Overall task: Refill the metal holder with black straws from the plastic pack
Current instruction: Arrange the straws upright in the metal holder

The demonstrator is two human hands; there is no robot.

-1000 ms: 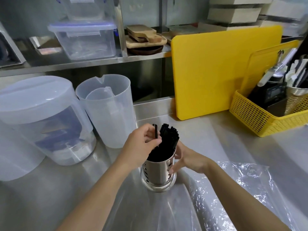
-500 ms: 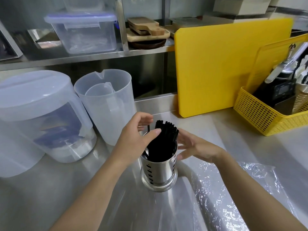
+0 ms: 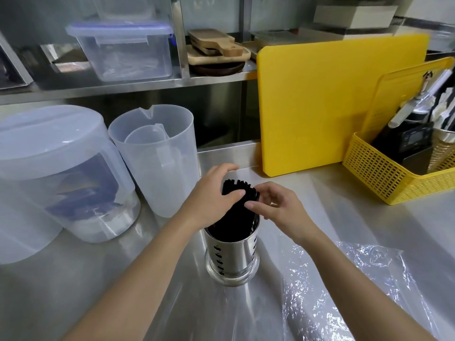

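Both hands [image 3: 246,203] cup black straws [image 3: 236,212] filling metal holder [image 3: 232,257].

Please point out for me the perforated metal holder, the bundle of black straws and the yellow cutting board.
perforated metal holder [image 3: 234,257]: head view, shiny front wall.
bundle of black straws [image 3: 237,217]: head view, middle of stems.
yellow cutting board [image 3: 327,104]: head view, flat front face.

You are in a working kitchen, like one in a cafe or drink shop. The worktop [image 3: 344,217] and the shelf [image 3: 147,82] behind it are shiny steel. Big clear plastic jugs [image 3: 157,156] stand on your left. A yellow cutting board [image 3: 332,99] leans at the back, beside a yellow basket [image 3: 384,178] full of tools. Wooden boards [image 3: 216,49] and a lidded plastic box [image 3: 125,50] sit on the shelf.
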